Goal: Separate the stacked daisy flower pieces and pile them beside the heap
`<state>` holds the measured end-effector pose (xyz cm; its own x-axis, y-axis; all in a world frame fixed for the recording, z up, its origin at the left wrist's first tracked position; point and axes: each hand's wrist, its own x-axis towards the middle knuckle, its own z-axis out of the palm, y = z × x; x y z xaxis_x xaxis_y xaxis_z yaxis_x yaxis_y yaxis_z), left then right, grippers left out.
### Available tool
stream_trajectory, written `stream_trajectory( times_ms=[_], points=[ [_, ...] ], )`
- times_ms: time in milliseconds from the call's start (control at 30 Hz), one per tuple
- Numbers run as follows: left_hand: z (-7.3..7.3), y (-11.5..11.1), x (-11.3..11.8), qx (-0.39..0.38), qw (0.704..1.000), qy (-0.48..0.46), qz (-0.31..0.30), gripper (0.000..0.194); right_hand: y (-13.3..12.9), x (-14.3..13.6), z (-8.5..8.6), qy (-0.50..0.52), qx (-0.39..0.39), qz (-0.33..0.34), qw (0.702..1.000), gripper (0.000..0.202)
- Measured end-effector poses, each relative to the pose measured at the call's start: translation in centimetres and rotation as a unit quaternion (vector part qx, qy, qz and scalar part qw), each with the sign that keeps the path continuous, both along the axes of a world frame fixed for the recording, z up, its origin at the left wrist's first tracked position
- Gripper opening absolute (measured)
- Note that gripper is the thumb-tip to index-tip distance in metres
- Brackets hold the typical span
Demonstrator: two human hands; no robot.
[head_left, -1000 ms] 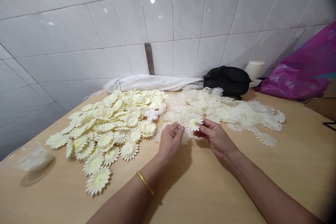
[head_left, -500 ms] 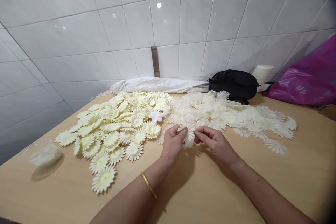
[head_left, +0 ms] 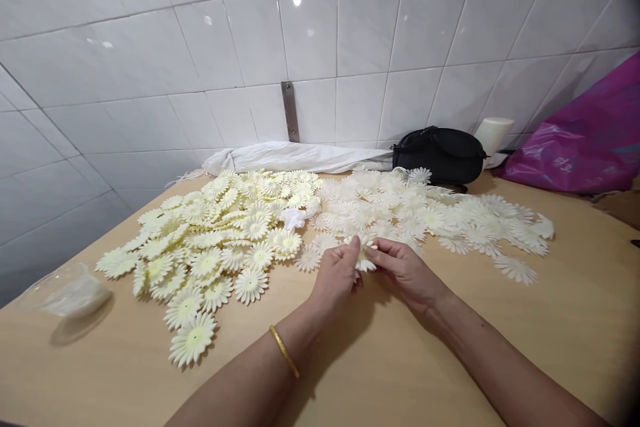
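Between my two hands is a pale artificial flower (head_left: 367, 263), its petals partly covered by my fingers. My left hand (head_left: 339, 271), below a gold bangle (head_left: 283, 351) on the wrist, pinches it from the left with the thumb on top. From the right, the closed fingers of my right hand (head_left: 406, 273) grip its edge. Behind and to the left spreads a heap of cream-yellow flower pieces (head_left: 205, 263). Thinner white flower pieces (head_left: 365, 203) lie behind my hands and out to the right. Whether several layers are held together I cannot make out.
At the left edge of the wooden table (head_left: 115, 373) stands a clear container (head_left: 75, 293) with whitish contents. Along the tiled wall lie a white cloth (head_left: 300, 157), a black case (head_left: 440, 155), a white cylinder (head_left: 494, 133) and a purple plastic bag (head_left: 575, 140).
My hands have come closer together around the flower, and it has turned so that fewer petals show. The whole view has shifted slightly.
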<state>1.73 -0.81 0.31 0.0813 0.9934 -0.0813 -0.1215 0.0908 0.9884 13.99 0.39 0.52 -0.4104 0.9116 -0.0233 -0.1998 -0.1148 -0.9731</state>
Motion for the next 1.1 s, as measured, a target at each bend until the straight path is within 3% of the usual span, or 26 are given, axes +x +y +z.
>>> stream_trajectory(
  times_ms=[167,267,333,467,533,733,933,1100],
  points=[
    [-0.3,0.1,-0.1,0.003,0.999,-0.032,-0.04,0.048,0.9,0.7,-0.5,-0.016,0.033,-0.094,0.995,0.025],
    [-0.4,0.6,-0.6,-0.001,1.0,-0.006,-0.01,0.047,1.7,1.7,-0.3,-0.015,0.025,-0.21,0.977,0.025],
    [-0.5,0.9,-1.0,0.036,0.998,0.05,0.027,0.045,2.0,2.2,-0.1,-0.017,0.036,-0.247,0.968,0.027],
    [-0.3,0.8,-1.4,0.196,0.955,0.183,0.13,0.026,1.7,2.1,0.4,-0.04,0.078,-0.2,0.976,0.027],
    [-0.1,0.5,-1.2,0.235,0.937,0.208,0.155,0.023,1.3,1.6,0.5,-0.057,0.085,-0.17,0.98,0.029],
    [0.0,0.1,-0.3,0.121,0.992,0.036,0.02,0.021,0.2,0.4,0.3,-0.116,0.124,-0.104,0.98,0.035],
    [0.1,0.0,-0.2,0.113,0.993,-0.019,0.037,0.021,0.0,0.2,0.1,-0.167,0.166,-0.079,0.969,0.033],
    [0.2,0.2,-0.6,0.132,0.99,0.005,0.051,0.026,0.4,0.4,0.0,-0.198,0.16,-0.11,0.961,0.038]
  ],
)
